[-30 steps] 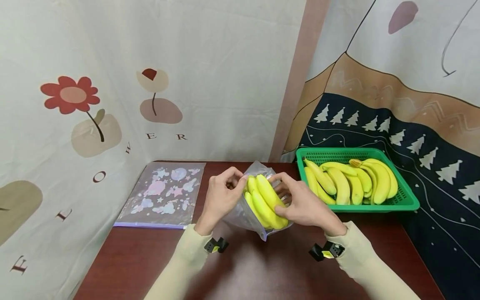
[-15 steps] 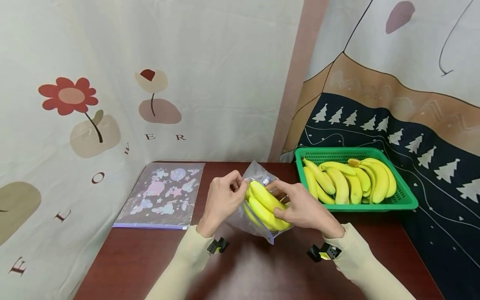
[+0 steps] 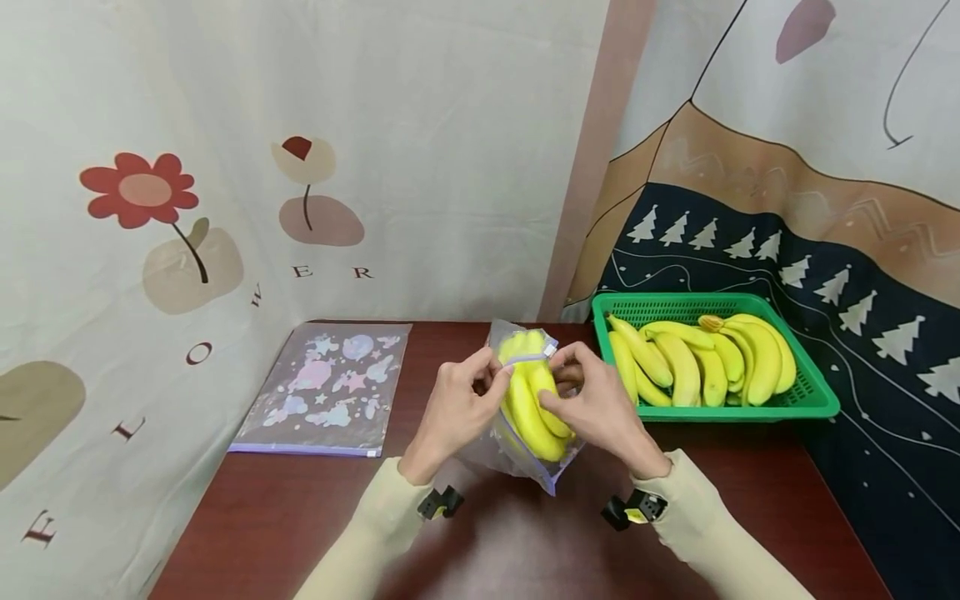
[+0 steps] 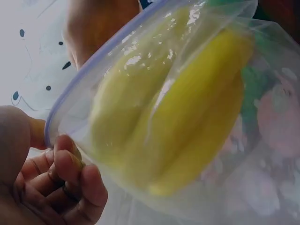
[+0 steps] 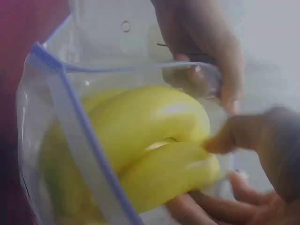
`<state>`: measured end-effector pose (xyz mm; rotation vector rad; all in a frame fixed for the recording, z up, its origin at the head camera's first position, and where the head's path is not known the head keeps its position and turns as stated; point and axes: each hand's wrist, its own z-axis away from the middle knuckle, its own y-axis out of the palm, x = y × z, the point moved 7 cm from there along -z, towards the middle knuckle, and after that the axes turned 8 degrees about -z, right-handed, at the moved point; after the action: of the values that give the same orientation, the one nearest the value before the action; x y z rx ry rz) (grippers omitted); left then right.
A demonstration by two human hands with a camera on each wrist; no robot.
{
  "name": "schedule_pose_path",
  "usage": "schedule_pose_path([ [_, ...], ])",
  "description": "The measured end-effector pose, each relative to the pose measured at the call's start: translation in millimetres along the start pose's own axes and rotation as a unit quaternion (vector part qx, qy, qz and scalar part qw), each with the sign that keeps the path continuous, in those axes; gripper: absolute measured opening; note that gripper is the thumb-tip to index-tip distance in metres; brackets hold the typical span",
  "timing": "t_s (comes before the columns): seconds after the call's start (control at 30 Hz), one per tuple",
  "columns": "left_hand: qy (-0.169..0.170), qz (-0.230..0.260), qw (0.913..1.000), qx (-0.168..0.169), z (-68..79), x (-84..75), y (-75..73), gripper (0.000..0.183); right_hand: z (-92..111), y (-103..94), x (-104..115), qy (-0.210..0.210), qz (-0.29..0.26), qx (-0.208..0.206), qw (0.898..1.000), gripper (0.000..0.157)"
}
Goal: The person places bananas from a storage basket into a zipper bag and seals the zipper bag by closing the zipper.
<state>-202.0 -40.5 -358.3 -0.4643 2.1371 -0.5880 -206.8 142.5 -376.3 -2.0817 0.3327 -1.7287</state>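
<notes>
Left hand [image 3: 459, 410] pinching 1 clear bag [image 3: 491, 452], right hand [image 3: 598, 410] gripping 2+ bananas [image 3: 531, 417] inside, 1 green basket [image 3: 738, 414]

1. A big white cloth with printed flowers [image 3: 450, 125] has dark brown capital letters that spell FLOWER.
2. The F [image 3: 37, 528] is the lowest, farthest from the cloth's pinky-brown right border [image 3: 592, 158].
3. The L [image 3: 127, 430], the O [image 3: 188, 357] and the W [image 3: 257, 296] climb up in a slanted line.
4. The E [image 3: 302, 272] and the R [image 3: 362, 273] sit side by side, near the cloth's bottom edge, with R closest to that border.
</notes>
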Motion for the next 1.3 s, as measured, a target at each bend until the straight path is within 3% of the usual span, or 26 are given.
schedule_pose_path([
  [0.13,-0.006,0.025,0.9994,0.021,1.8,-4.2,6.2,0.023,-2,-3.1,-13,0.059,-0.030,-0.081,0.995,0.034],
  [0.27,-0.028,0.048,0.9978,0.035,1.3,-2.9,10.3,0.022,-1,2.2,-19,0.095,-0.038,-0.107,0.989,0.032],
  [0.47,-0.076,0.108,0.9896,0.056,-1.6,6.9,14.6,0.021,-2,14.0,-19,0.100,-0.070,-0.083,0.989,0.026],
  [0.6,-0.101,0.126,0.9857,0.048,-4.3,14.9,12.1,0.023,-3,16.2,-18,0.084,-0.074,-0.051,0.992,0.020],
  [0.77,-0.128,0.146,0.9808,0.020,-6.7,22.7,2.2,0.022,-6,2.3,-19,0.044,-0.015,-0.055,0.997,0.017],
  [0.87,-0.133,0.155,0.9788,0.010,-8.4,24.6,-3.4,0.021,-8,-10.6,-22,0.035,0.052,-0.061,0.996,0.027],
  [1.0,-0.140,0.163,0.9767,0.003,-9.1,28.5,-8.4,0.023,-11,-17.7,-33,0.070,0.125,0.005,0.990,0.046],
  [1.1,-0.145,0.163,0.9759,-0.002,-9.3,32.6,-11.9,0.025,-11,-20.2,-40,0.106,0.159,0.061,0.980,0.035],
  [1.17,-0.150,0.160,0.9757,-0.008,-9.9,35.4,-15.2,0.026,-10,-21.8,-43,0.123,0.169,0.090,0.974,0.026],
  [1.3,-0.173,0.164,0.9709,-0.021,-11.2,42.5,-22.2,0.025,-11,-20.8,-38,0.103,0.136,0.131,0.977,0.036],
])
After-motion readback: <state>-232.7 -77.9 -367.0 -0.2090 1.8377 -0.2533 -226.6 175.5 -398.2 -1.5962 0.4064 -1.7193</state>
